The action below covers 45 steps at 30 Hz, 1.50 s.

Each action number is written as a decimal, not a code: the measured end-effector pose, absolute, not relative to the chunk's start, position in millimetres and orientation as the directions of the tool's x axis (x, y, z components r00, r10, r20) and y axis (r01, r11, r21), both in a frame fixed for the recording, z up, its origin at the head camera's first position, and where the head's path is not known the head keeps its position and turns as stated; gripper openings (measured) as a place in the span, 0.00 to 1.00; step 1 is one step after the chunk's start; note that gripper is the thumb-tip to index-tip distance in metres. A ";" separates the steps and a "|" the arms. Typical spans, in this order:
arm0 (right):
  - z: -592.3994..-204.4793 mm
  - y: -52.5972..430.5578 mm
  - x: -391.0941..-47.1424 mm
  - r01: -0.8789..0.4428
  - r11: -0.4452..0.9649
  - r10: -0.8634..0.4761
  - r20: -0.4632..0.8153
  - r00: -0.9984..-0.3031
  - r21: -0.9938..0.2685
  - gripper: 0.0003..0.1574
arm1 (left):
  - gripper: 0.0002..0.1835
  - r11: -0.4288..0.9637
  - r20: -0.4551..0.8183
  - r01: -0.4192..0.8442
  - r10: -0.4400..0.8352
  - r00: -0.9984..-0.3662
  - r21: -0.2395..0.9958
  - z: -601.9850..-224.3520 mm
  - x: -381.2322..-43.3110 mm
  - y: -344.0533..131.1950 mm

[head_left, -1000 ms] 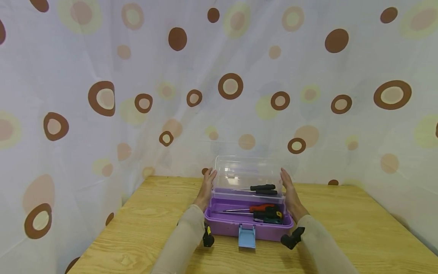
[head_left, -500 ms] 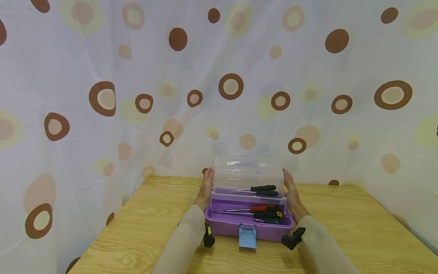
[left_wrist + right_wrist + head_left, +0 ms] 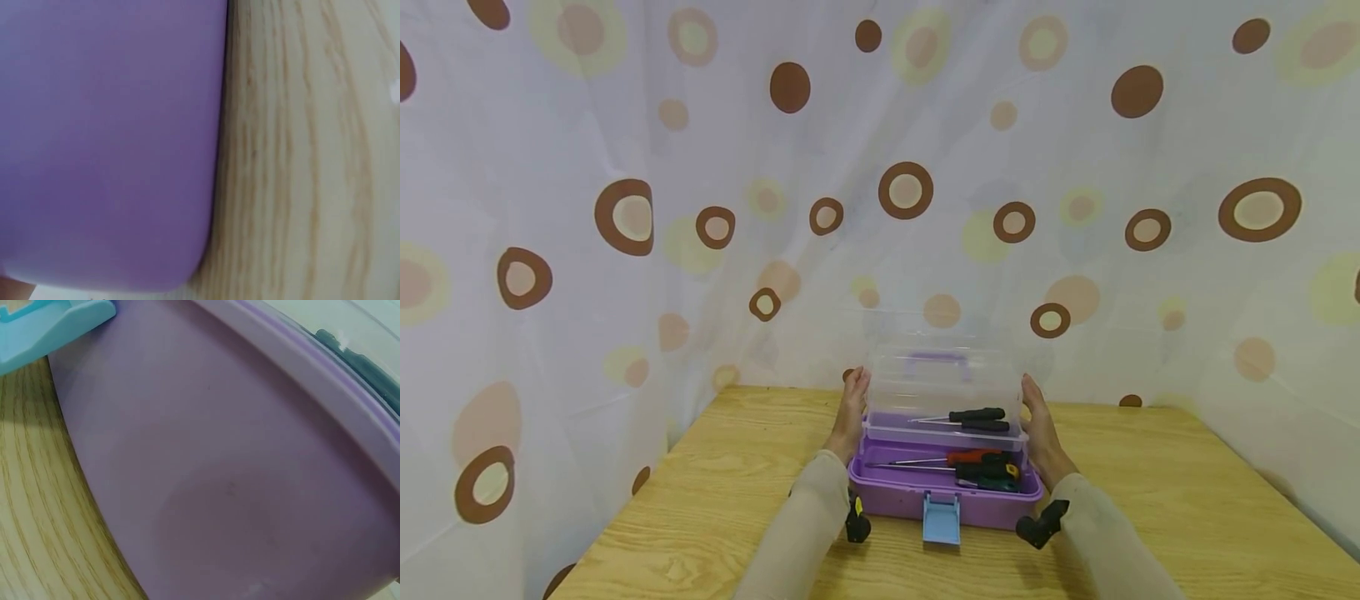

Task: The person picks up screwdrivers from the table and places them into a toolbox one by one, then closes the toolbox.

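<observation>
A purple toolbox [image 3: 895,500] stands on the table with its clear lid [image 3: 887,379] raised and leaning back. Along its left side lies my left hand [image 3: 850,412], fingers fairly straight and pointing away from me beside the clear tray [image 3: 917,432]. My right hand [image 3: 1041,433] mirrors it at the tray's right end, its fingers also extended. Two black-handled screwdrivers [image 3: 977,414] rest in the raised tray. In the base below are a red-handled screwdriver [image 3: 967,456] and others with dark handles. Each wrist view is filled by the toolbox's purple wall [image 3: 112,125].
A light blue latch [image 3: 942,523] hangs down at the toolbox front, also seen in the right wrist view. The wooden table [image 3: 752,467] extends to both sides. Behind it hangs a white curtain [image 3: 820,158] with brown dots and rings.
The clear lid has tipped farther back, and its purple handle now shows through. Both hands stay nearly in place, the right one slightly farther out. The screwdrivers have not moved.
</observation>
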State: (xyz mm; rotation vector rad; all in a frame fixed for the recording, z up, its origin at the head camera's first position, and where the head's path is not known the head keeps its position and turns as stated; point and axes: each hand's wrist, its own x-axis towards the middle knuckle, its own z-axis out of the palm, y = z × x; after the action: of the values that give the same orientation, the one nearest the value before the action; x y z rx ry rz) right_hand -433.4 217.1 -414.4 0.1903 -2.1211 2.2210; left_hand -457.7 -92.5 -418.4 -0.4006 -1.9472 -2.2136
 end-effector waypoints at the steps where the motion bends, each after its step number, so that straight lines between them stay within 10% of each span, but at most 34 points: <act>1: -414.3 216.9 -433.3 -0.131 -0.056 -0.041 0.134 -0.990 -0.990 0.50 | 0.41 -0.134 0.308 0.300 0.049 -0.950 0.945 -418.7 -457.6 -92.6; 45: -413.8 214.9 -429.4 -0.135 -0.103 -0.007 0.137 -0.991 -0.985 0.51 | 0.41 -0.195 0.257 0.249 0.017 -0.966 0.949 -420.5 -456.4 -90.5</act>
State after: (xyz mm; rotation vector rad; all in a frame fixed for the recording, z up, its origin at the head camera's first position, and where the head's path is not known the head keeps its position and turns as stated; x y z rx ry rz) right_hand -429.4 214.9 -413.8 0.1630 -2.0437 2.2651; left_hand -456.4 -90.5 -420.5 -0.3169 -1.8892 -2.2960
